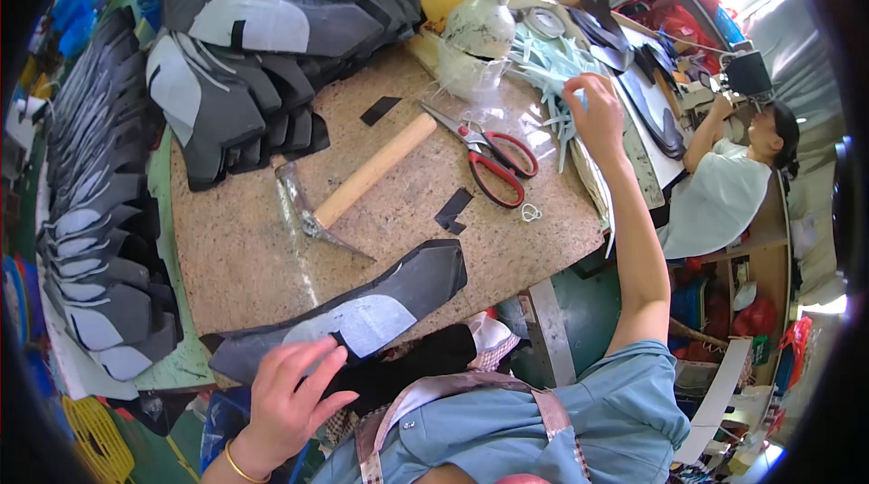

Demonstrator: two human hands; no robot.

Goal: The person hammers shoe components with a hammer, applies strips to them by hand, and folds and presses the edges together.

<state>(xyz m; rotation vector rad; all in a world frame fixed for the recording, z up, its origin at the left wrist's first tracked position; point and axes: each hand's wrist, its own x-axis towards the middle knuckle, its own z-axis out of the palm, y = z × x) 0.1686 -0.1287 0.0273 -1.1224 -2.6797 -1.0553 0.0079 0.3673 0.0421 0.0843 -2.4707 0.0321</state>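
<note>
At the spread left hand, a panel is likely needing steadying next; the right hand, grip unclear, is seemingly handling strips.

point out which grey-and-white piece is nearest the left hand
The lone piece along the table's near edge, beside the left hand; the others lie in overlapping piles.

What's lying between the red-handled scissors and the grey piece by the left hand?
A small, angular black scrap lies between the scissors and the grey piece, on the speckled board, as the head view shows.
</note>
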